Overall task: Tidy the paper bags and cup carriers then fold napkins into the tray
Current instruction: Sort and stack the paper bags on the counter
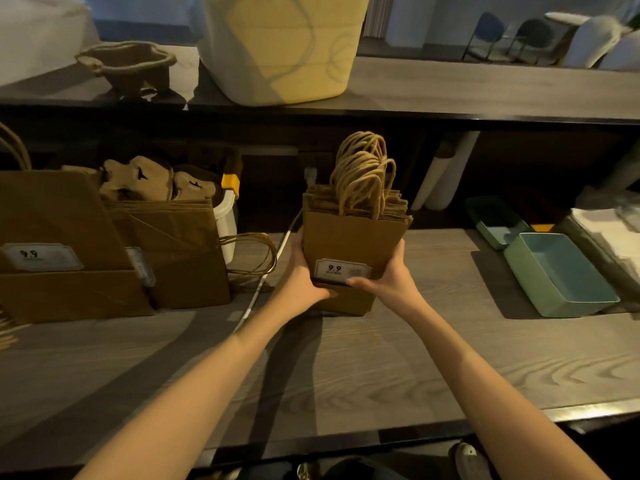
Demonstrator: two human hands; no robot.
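held item: stack of small paper bags (353,237), upright on the wooden counter (398,368), mid-frame, twisted-cord handles (363,168) bunched and sticking up at top
label: white price tag (341,270) reading 9.9 on the front bag, low down
left hand (304,271): on the stack's left side, fingers curled round the edge, thumb at the lower front, gripping the stack
right hand (389,271): on the stack's right side, fingers wrapped behind, thumb across the front under the tag, gripping the stack
big bags: larger paper bags (69,244) standing at the left of the counter, well apart from the held stack, one with the same 9.9 tag
carriers low: pulp cup carriers (152,180) stuffed in the top of a second bag (173,251), just right of the big ones
carrier high: one cup carrier (128,67) on the upper shelf (485,95), left side
tub: pale yellow-white bin (284,46) on the upper shelf, centre
trays: green tray (561,275) on the counter, right of the stack, apart from it; a second green tray (495,220) behind it
napkins: white pile (613,233) at far right edge, blurred, cannot tell exactly
cable: white cord (266,271) running across the counter just left of the left hand
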